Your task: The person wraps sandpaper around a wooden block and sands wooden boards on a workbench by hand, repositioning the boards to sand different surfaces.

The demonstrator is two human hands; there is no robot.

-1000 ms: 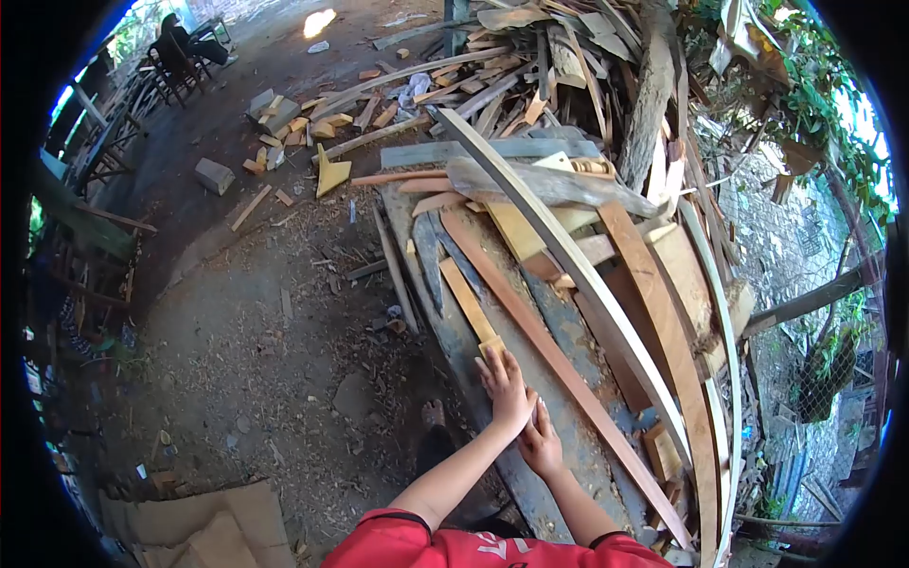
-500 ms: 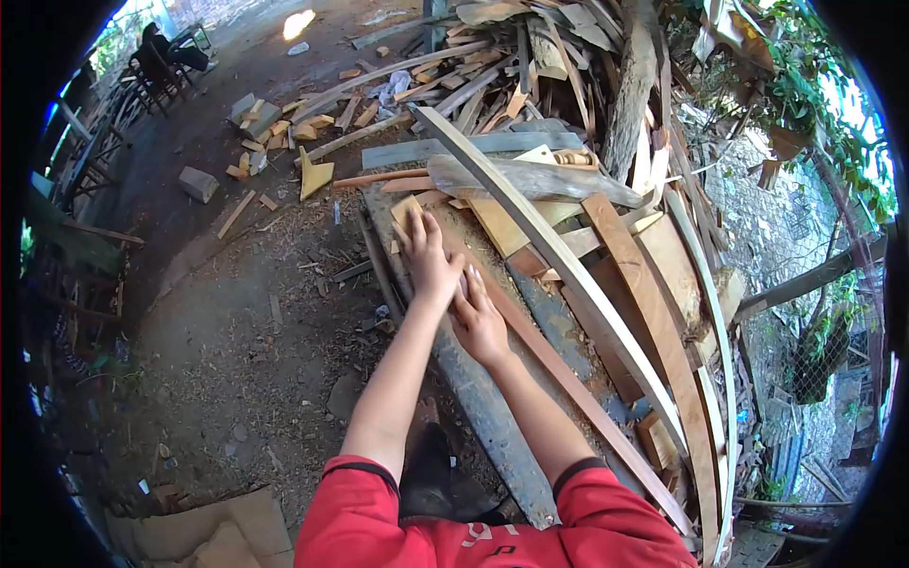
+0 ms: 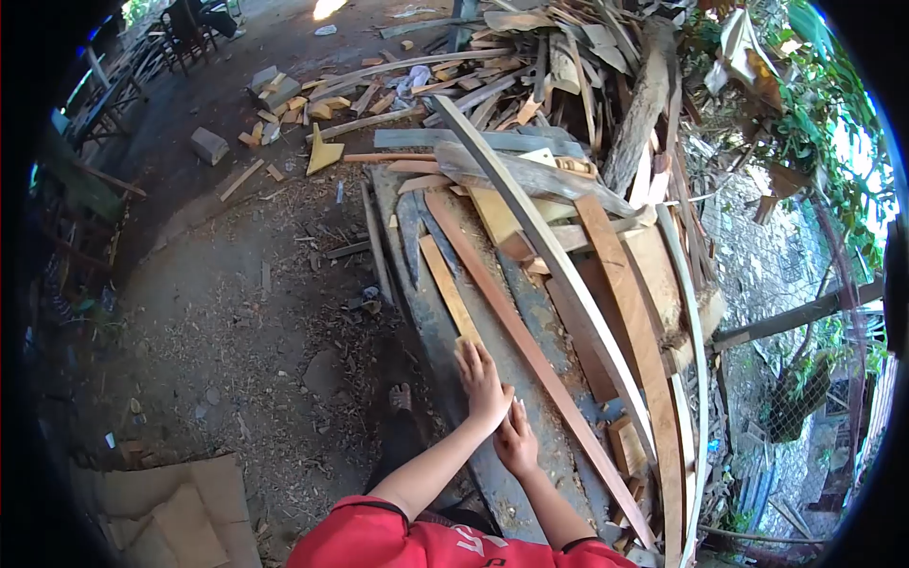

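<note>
The left hand (image 3: 485, 383), drawn back from its far reach half a second ago, is being pressed flat with fingers spread on the near end of the narrow wood strip (image 3: 448, 289) lying on the grey plank (image 3: 445, 346), while the right hand (image 3: 516, 443), fingers extended and gripping nothing, is being rested just beside it, suggesting another sliding stroke.
</note>
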